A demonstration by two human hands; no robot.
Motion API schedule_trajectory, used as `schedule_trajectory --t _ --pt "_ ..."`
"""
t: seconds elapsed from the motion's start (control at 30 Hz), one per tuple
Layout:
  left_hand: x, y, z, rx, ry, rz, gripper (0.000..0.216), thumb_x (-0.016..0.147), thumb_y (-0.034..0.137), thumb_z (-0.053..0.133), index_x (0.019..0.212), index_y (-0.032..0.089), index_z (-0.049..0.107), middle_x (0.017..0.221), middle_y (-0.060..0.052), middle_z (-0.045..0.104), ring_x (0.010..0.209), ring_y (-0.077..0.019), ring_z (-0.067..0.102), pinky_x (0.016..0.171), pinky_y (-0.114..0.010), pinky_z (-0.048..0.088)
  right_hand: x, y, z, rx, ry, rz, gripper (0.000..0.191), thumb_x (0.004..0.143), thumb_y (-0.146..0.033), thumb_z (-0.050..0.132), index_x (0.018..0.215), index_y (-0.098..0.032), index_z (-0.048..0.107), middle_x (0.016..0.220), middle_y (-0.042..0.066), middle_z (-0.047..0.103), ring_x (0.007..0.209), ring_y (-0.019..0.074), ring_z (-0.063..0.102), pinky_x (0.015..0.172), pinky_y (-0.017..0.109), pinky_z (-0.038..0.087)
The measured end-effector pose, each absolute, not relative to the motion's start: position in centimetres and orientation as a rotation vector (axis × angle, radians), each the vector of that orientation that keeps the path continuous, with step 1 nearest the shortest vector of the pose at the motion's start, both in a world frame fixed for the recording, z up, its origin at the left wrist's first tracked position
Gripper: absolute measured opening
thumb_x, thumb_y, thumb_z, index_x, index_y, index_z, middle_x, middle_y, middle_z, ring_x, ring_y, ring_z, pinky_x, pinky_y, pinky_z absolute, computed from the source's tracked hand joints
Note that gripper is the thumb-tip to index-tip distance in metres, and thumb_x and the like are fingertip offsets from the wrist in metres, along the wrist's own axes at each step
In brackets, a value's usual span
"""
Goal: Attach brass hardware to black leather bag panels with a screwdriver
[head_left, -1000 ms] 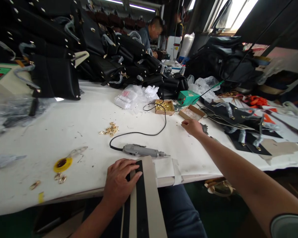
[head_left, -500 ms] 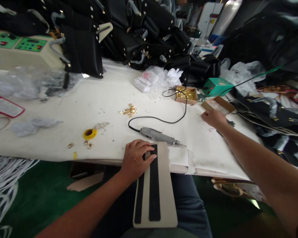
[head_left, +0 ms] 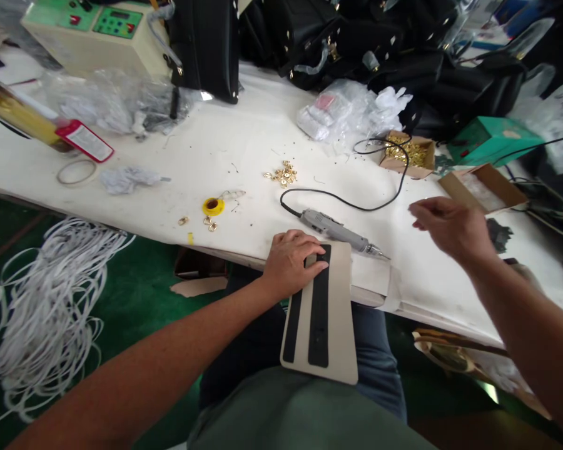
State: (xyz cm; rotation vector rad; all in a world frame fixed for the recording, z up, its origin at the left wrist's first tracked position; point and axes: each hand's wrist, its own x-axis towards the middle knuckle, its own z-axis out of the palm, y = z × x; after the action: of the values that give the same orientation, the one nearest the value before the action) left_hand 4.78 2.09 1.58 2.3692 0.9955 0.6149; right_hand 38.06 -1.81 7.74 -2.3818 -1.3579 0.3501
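On my lap, against the table edge, rests a beige panel (head_left: 341, 312) with two black strips (head_left: 319, 312) along it. My left hand (head_left: 293, 262) grips its upper end, thumb and fingers at the top of the longer strip. My right hand (head_left: 453, 228) is raised over the table in front of a small open cardboard box (head_left: 485, 190). Its fingertips are pinched together, and whatever they may hold is too small to make out. A grey electric screwdriver (head_left: 338, 230) lies just beyond the panel, its bit pointing right.
Gold fittings (head_left: 284, 174) lie in a pile on the white table. A box of gold hardware (head_left: 406, 153) and a green box (head_left: 492, 140) stand behind. Yellow tape (head_left: 213, 206) is at the left. Black bags (head_left: 204, 47) line the back. White cord (head_left: 56, 312) is heaped below.
My right hand has drawn back from the small cardboard box, its fingers now pinched and lifted. My left hand keeps its hold on the panel. The camera view has swung left and down.
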Motion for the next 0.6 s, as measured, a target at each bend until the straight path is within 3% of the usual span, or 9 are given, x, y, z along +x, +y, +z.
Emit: schedule_trajectory --t 0.1,0.17,0.3,0.6 --pt "4.8 2.1 1.5 2.371 0.985 0.637 0.018 0.086 0.038 0.077 0.102 0.028 0.074 0.120 0.002 0.075 0.119 -0.0253 0.058 0.101 -0.046 0.038 31.1 -4.4 7.3 -1.899 -1.575 0.852 0.024 0.093 -0.047 0.066 0.094 -0.024 0.072 0.082 0.002 0.071 0.071 0.0176 0.066 0.067 0.029 0.051" --pt "4.7 2.0 1.5 2.377 0.986 0.637 0.020 0.086 0.038 0.076 0.103 0.028 0.074 0.120 0.001 0.075 0.119 -0.0255 0.057 0.100 -0.046 0.038 27.3 -5.3 6.3 -1.712 -1.667 0.930 0.020 0.096 -0.041 0.062 0.091 -0.024 0.072 0.086 0.002 0.070 0.079 0.0182 0.066 0.074 0.030 0.050" --pt "4.6 2.0 1.5 2.388 0.987 0.611 0.024 0.086 0.039 0.077 0.107 0.028 0.073 0.123 0.000 0.074 0.122 -0.0259 0.056 0.101 -0.046 0.039 23.8 -5.2 4.7 -1.723 -1.739 0.806 0.014 0.096 -0.030 0.060 0.090 -0.023 0.071 0.093 0.002 0.071 0.089 0.0204 0.066 0.085 0.032 0.049" --pt "4.5 2.0 1.4 2.403 0.958 0.606 0.028 0.088 0.042 0.076 0.109 0.025 0.072 0.123 -0.002 0.074 0.122 -0.0273 0.055 0.100 -0.047 0.039 23.1 -4.4 4.5 -1.857 -1.819 0.681 0.014 0.093 -0.028 0.061 0.091 -0.024 0.073 0.092 0.002 0.071 0.086 0.0214 0.067 0.082 0.034 0.049"
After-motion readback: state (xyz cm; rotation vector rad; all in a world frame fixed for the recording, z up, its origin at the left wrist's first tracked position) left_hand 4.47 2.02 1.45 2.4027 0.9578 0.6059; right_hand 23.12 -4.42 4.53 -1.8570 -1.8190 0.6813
